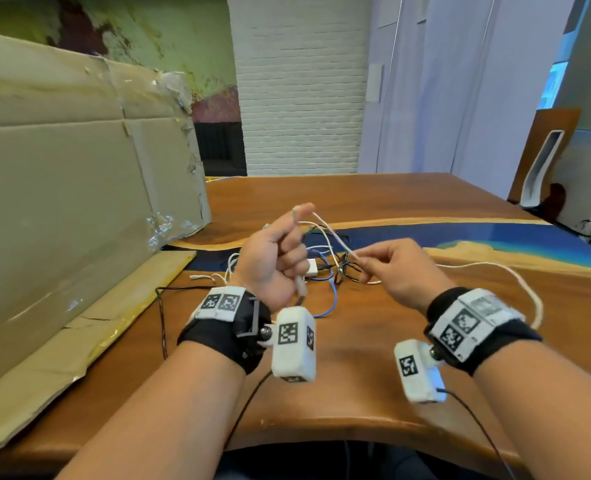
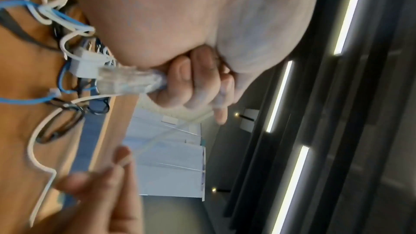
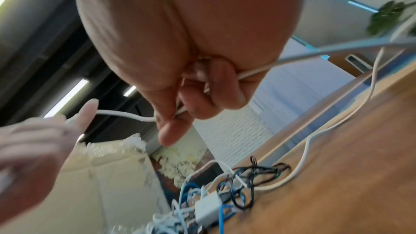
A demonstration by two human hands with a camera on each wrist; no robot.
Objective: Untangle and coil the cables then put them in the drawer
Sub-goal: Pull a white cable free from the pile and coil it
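A white cable (image 1: 325, 230) stretches in the air between my two hands above the wooden table (image 1: 356, 358). My left hand (image 1: 287, 244) is raised and grips it in a fist, its clear-tipped connector (image 2: 130, 81) sticking out below the fingers (image 2: 198, 86). My right hand (image 1: 367, 261) pinches the same cable (image 3: 126, 113) between thumb and fingertips (image 3: 191, 111); the rest trails off right in a loop (image 1: 529, 299). Under the hands lies a tangle of blue, black and white cables (image 1: 328, 271) with a white charger block (image 3: 207, 207). No drawer is in view.
A big cardboard box (image 1: 79, 168) stands at the left, with a flattened cardboard sheet (image 1: 79, 341) in front of it. A wooden chair (image 1: 543, 157) stands at the table's far right corner. The table's near edge (image 1: 322, 441) curves in front of me.
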